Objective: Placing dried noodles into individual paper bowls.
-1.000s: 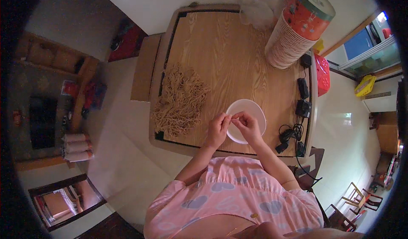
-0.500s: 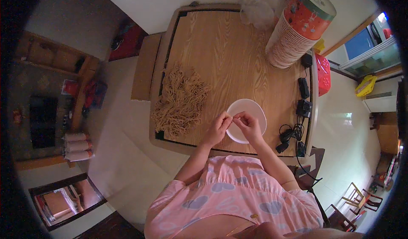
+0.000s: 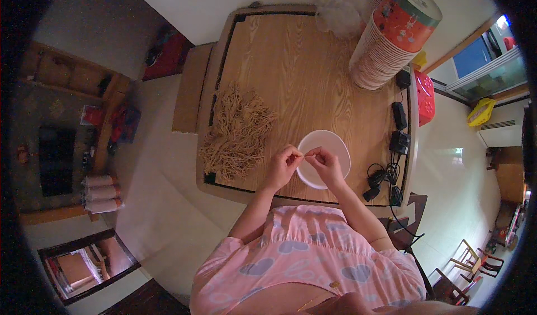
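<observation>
Both hands meet at the left side of a white round bowl near the table's front edge. My left hand pinches one end of a short, thin tan strand. Thumb and fingers of my right hand close on its other end, over the bowl. The strand is too small to make out well. Left of the hands lies a loose pile of tan, crinkled strands. The bowl's inside looks white where it shows; my right hand covers part of it.
A tall leaning stack of paper tubs stands at the table's far right, with clear plastic bags beside it. Black adapters and coiled cables line the right edge. The wooden table has a raised rim.
My left hand has shifted slightly left, widening the gap between the fingertips, so more of the thin strand shows. My right hand stays nearly in place over the bowl.
</observation>
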`<state>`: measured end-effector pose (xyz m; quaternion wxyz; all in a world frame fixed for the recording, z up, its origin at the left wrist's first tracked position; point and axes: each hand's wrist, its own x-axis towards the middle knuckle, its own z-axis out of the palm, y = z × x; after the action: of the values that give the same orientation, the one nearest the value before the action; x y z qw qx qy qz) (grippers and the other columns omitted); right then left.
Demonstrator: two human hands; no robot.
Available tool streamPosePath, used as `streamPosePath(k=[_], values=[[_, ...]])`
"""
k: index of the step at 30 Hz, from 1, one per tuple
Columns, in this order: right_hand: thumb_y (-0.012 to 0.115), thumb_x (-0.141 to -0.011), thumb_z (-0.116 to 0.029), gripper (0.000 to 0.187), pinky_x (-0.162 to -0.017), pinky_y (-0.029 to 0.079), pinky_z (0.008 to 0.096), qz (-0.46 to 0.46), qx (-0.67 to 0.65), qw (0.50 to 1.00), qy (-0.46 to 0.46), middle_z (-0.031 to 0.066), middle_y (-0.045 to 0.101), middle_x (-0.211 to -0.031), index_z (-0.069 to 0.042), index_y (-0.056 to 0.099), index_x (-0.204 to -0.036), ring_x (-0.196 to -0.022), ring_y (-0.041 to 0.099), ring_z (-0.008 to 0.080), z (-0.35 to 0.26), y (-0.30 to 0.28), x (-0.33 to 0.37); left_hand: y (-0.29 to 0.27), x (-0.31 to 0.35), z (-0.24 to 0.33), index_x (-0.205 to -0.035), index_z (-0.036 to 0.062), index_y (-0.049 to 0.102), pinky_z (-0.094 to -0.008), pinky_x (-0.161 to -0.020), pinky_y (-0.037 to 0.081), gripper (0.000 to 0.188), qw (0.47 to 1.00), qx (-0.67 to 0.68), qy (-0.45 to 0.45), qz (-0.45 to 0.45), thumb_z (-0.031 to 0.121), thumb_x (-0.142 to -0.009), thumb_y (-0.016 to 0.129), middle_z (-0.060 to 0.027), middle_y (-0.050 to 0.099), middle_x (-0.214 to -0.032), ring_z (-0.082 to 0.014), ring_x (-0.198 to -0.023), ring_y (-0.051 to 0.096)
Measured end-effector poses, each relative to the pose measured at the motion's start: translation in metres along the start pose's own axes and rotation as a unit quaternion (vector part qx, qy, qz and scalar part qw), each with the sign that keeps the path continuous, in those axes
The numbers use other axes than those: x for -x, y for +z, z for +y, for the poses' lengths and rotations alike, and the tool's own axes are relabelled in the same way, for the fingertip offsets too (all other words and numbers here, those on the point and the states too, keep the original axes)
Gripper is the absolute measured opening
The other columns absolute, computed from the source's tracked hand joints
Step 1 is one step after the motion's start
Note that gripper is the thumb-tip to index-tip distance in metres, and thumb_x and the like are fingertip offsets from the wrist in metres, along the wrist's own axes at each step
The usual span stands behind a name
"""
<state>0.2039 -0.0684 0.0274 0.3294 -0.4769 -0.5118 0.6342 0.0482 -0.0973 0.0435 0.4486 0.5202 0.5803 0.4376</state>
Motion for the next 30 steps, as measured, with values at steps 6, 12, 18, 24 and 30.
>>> streamPosePath(k=[6, 12, 18, 24, 30], values=[[0.061, -0.079, -0.01, 0.008, -0.049, 0.031, 0.0169, 0.018, 0.053, 0.998, -0.017, -0.0071, 0.045, -0.062, -0.003, 0.058, -0.079, -0.056, 0.038, 0.0007, 0.015, 0.001, -0.007, 0.0, -0.006, 0.003, -0.08, 0.0011, 0.056, -0.0261, -0.056, 0.043, 0.004, 0.99, -0.104, 0.091, 0.018, 0.001, -0.077, 0.057, -0.0073, 0.054, -0.077, -0.0172, -0.064, 0.054], [0.063, -0.076, -0.013, 0.012, -0.048, 0.036, 0.0246, 0.099, 0.083, 0.991, -0.017, -0.0001, 0.05, -0.057, -0.002, 0.058, -0.076, -0.054, 0.043, 0.0063, 0.027, 0.007, -0.026, -0.002, -0.024, -0.037, -0.082, 0.0029, 0.058, -0.0276, -0.058, 0.045, 0.005, 0.983, -0.123, 0.091, 0.097, 0.004, -0.077, 0.057, -0.0078, 0.055, -0.076, -0.0192, -0.067, 0.056], [0.064, -0.075, -0.015, 0.014, -0.051, 0.04, 0.0268, 0.084, 0.131, 0.988, -0.004, 0.0035, 0.055, -0.059, -0.001, 0.059, -0.076, -0.055, 0.049, 0.0092, 0.035, 0.003, -0.034, -0.011, -0.036, -0.033, -0.083, 0.0052, 0.059, -0.0287, -0.058, 0.045, 0.007, 0.979, -0.177, 0.078, 0.06, 0.004, -0.076, 0.058, -0.0077, 0.056, -0.077, -0.0194, -0.066, 0.056], [0.065, -0.072, -0.012, 0.011, -0.046, 0.031, 0.0225, 0.09, 0.122, 0.988, -0.001, -0.0044, 0.043, -0.055, -0.003, 0.06, -0.076, -0.052, 0.037, 0.0045, 0.024, 0.01, -0.033, -0.01, -0.038, -0.042, -0.088, 0.0054, 0.062, -0.0297, -0.061, 0.047, 0.015, 0.985, -0.166, 0.051, 0.002, 0.003, -0.074, 0.058, -0.009, 0.057, -0.08, -0.0205, -0.068, 0.058], [0.064, -0.073, -0.011, 0.01, -0.05, 0.037, 0.0219, 0.084, 0.104, 0.991, 0.013, -0.0015, 0.052, -0.06, -0.002, 0.06, -0.077, -0.056, 0.043, 0.0049, 0.026, 0.011, -0.035, -0.009, -0.038, -0.048, -0.093, 0.0058, 0.062, -0.0299, -0.061, 0.047, 0.02, 0.979, -0.187, 0.078, 0.003, 0.002, -0.074, 0.057, -0.0099, 0.057, -0.083, -0.0213, -0.067, 0.058]])
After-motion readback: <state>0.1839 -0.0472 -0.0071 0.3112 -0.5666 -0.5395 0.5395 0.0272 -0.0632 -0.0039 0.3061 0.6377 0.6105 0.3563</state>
